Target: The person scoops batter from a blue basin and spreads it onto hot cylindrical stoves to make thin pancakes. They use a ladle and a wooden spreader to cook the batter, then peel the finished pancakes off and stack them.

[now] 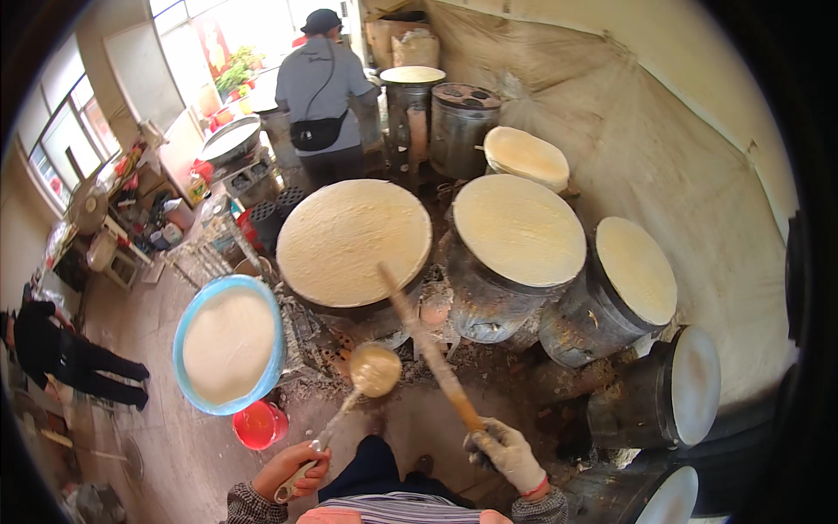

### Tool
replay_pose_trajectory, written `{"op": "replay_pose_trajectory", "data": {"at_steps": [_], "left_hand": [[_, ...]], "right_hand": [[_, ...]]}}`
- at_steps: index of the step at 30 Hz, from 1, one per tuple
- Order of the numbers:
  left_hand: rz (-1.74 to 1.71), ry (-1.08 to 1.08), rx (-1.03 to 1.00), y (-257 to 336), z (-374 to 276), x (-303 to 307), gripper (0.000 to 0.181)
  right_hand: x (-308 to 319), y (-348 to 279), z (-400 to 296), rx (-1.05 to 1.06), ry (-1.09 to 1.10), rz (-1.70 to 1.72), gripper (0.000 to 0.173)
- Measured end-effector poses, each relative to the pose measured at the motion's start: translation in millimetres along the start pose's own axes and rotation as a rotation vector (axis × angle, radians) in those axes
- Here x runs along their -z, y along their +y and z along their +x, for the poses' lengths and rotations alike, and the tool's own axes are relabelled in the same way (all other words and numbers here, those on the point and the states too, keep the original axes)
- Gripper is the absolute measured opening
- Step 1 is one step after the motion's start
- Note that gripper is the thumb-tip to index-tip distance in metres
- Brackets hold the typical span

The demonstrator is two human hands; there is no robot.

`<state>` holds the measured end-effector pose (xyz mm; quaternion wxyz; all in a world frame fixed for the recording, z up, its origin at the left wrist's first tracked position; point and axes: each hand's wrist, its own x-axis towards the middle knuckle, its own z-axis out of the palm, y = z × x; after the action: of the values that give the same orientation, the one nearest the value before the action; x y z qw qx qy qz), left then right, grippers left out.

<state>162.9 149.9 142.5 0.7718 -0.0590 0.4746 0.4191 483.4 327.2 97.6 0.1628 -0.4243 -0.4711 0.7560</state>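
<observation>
My bare left hand grips the handle of a metal ladle, whose bowl is coated with pale batter. In my right hand, which wears a stained white glove, is a long wooden stick smeared with batter. Its far end overlaps the near part of a large round griddle covered by a pale pancake; I cannot tell whether it touches. Left of the ladle stands a blue-rimmed basin of batter. Another batter-covered griddle lies beyond the stick to the right.
More round griddles on drum stoves curve along the right, including bare ones. A red bucket sits below the basin. One person stands at the back, another at far left. Coal briquettes stand behind the basin.
</observation>
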Motion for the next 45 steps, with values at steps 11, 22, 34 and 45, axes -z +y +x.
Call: {"op": "replay_pose_trajectory", "data": {"at_steps": [11, 22, 34, 45], "left_hand": [[0.154, 0.596, -0.557, 29.5, -35.0, 231.1, 0.017], [0.788, 1.140, -0.386, 108.8, 28.8, 422.6, 0.042], [1.086, 0.906, -0.265, 106.4, 80.6, 519.8, 0.027], [-1.012, -0.302, -0.210, 189.8, -22.2, 435.1, 0.021]], "right_hand": [[-223.7, 11.4, 134.6, -0.026, -0.343, -0.504, 0.042], [-400.6, 71.8, 293.9, -0.124, -0.350, -1.437, 0.042], [-443.3, 75.2, 309.9, -0.071, -0.428, -1.360, 0.040], [-452.6, 36.1, 261.4, 0.330, -0.415, -1.377, 0.038]]}}
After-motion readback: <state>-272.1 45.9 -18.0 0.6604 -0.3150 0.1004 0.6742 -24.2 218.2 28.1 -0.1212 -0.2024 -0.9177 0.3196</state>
